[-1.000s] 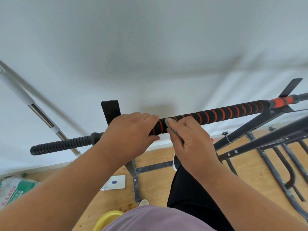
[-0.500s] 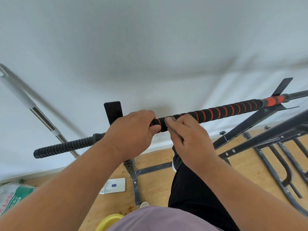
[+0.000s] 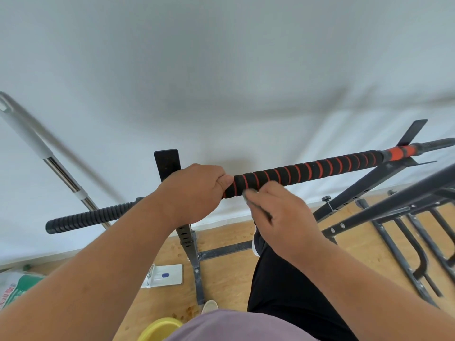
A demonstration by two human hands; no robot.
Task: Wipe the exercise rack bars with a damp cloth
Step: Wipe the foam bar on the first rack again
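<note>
White wall, hands [image 3: 278, 217] hiding blurred cloth [image 3: 248, 194]

Left hand [image 3: 194, 190] curled tight; right hand [image 3: 278, 217] pinching, blurred.

Cloth [image 3: 247, 193] mostly hidden in blurred right hand [image 3: 278, 217]; bar's [image 3: 307, 172] right end cropped.

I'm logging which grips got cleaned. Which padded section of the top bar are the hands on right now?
The middle one, black foam with red spiral stripes: the left hand grips its end. The ribbed all-black grip at the bar's left end is untouched.
</note>
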